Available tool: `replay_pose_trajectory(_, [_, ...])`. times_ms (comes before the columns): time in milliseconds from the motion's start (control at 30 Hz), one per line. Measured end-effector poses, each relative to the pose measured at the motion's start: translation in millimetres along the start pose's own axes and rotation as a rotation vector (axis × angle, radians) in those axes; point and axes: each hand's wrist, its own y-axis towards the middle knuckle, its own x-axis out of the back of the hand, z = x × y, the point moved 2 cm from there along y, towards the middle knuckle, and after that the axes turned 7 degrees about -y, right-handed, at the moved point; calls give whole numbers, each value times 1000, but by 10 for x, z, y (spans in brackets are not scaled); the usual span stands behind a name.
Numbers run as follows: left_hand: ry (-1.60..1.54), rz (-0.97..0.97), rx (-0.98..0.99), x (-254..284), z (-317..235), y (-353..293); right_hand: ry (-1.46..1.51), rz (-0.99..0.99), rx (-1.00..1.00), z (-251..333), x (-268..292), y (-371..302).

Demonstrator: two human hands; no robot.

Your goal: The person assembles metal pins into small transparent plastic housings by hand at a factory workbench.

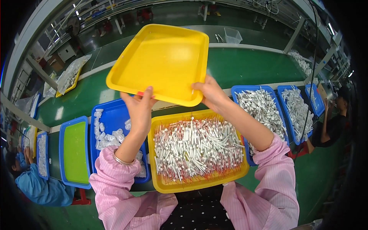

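Note:
A yellow tray (165, 61) is held up in front of me, tilted, with nothing on its flat inside. My left hand (140, 105) grips its near left edge, thumb on the rim, with a small red thing by the thumb. At the near right corner, my right hand (212, 94) closes on the rim, thumb over the inside. Under my arms stands a second yellow tray (163, 188), heaped with thin white sticks with red wires (197, 143).
To the left stand a blue tray (119, 111) holding clear plastic pieces (111, 138) and a blue tray with a green inside (76, 153). Blue trays of white parts (260, 109) stand on the right. Beyond runs a green belt (237, 65). Co-workers sit at both sides.

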Motion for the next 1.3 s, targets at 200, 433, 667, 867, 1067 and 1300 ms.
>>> replay_pose_trajectory(200, [199,193,338,258,-258,-127,-289,-409,206,-470,1192,743])
replay_pose_trajectory(433, [450,173,152,859,-925,-324,-471,-347,179,-883,1658,738])
replay_pose_trajectory(667, [402,51,90,1288,-1102,-330,-942,-301,40,-781,1501,671])
replay_pose_trajectory(867, [655,63,24,1261,-1124,-360,-1458,-244,-7,-605,1441,551])
replay_pose_trajectory(1067, [1602,231,-182,1161,-1055,-215,-1530,-177,162,-59,1180,-162])
replay_pose_trajectory(1300, [1656,574,-318,1183,-134,140,-1805,-198,89,-14,1278,-934])
